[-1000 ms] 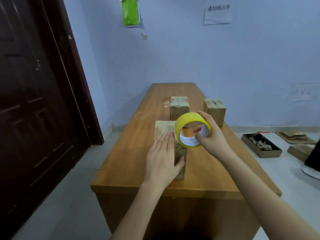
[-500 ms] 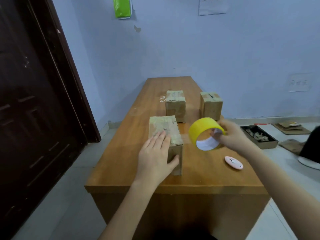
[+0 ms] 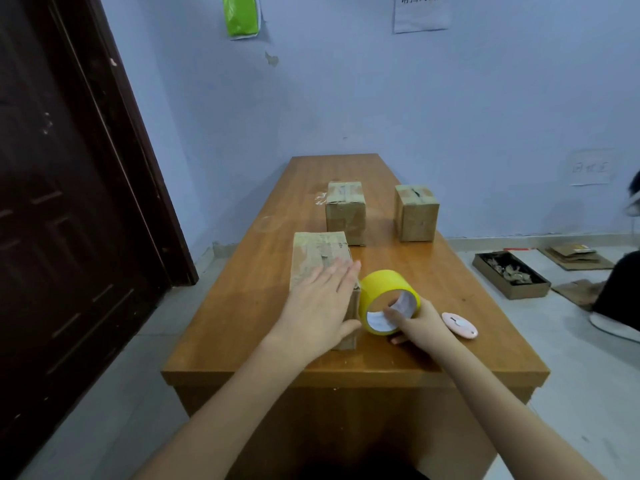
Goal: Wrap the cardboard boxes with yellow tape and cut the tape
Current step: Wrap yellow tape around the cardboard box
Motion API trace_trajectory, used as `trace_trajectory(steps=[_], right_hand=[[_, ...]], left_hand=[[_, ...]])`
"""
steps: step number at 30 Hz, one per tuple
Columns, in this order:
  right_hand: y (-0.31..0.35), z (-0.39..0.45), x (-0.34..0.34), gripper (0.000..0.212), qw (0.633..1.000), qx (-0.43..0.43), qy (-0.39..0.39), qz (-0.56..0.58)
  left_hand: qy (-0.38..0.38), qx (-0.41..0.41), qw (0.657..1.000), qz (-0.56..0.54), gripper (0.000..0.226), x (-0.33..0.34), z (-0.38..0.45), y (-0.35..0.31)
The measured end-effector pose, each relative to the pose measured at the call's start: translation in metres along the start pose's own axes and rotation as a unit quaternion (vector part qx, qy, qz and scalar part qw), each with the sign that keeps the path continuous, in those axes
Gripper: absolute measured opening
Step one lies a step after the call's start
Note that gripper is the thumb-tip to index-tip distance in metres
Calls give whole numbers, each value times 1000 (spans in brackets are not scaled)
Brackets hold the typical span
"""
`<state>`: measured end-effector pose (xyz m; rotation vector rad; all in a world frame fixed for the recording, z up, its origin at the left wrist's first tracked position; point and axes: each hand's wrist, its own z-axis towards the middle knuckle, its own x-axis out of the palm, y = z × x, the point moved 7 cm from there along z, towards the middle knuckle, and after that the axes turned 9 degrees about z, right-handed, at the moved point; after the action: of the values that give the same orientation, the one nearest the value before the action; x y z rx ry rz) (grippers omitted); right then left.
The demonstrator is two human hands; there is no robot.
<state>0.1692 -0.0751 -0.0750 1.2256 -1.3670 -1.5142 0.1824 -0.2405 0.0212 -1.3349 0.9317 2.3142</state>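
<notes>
- Right hand (image 3: pixel 420 325) has brought the yellow tape roll (image 3: pixel 388 301) down from above the near box (image 3: pixel 320 261) to table level; the roll now sits low against the box's right side, at its near end, fingers hooked through the core and thumb under the rim.
- Left hand (image 3: pixel 320 306) hasn't moved off the box top: flat, fingers straight, pressing down, thumb over the near right edge.
- Meaning: likely running tape over the top and down the right side, or starting the strip there. Can't see a tape strip between roll and box; the hand covers that corner, so whether the tape is stuck on is unclear.
- Pink cutter (image 3: pixel 459 325) lies on the table (image 3: pixel 242 306) just right of the right hand, untouched, so the cut is not yet done.
- Two far boxes, far left box (image 3: pixel 345 213) and far right box (image 3: pixel 416 213), stand well apart from the hands with no yellow tape visible on them; they look still to do.
- Judged progress: early, first box in hand.
</notes>
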Motion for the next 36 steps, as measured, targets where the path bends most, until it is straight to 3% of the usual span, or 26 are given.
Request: trace_trajectory(steps=[5,12,21,24,29,34,36], right_hand=[[-4,-1,4,19,999,-30,-29,-20],[-6,-4,4,18,995,-65,-71,-31],[-7,-6,2,8,996,-67,-61,-7],[-7,-5,1,9,996,-72,-58,-4],[-7,-4,1,8,995,-74,-68,-18],[-7,-5,1,12,995,-67,-71,-29],[-5,-6,1,11,995,-71,-72,-23]], left_hand=[[-45,-42,993,-104,66,7,-2,4],[-38,-53,996,-58,88,11,-7,-2],[-44,-101,988,-103,79,9,-3,2],[-29,-97,992,-78,81,10,-2,2],[-19,-27,997,74,77,4,1,-14],[-4,-46,999,11,59,2,12,-12],[28,-56,998,28,64,9,12,-13]])
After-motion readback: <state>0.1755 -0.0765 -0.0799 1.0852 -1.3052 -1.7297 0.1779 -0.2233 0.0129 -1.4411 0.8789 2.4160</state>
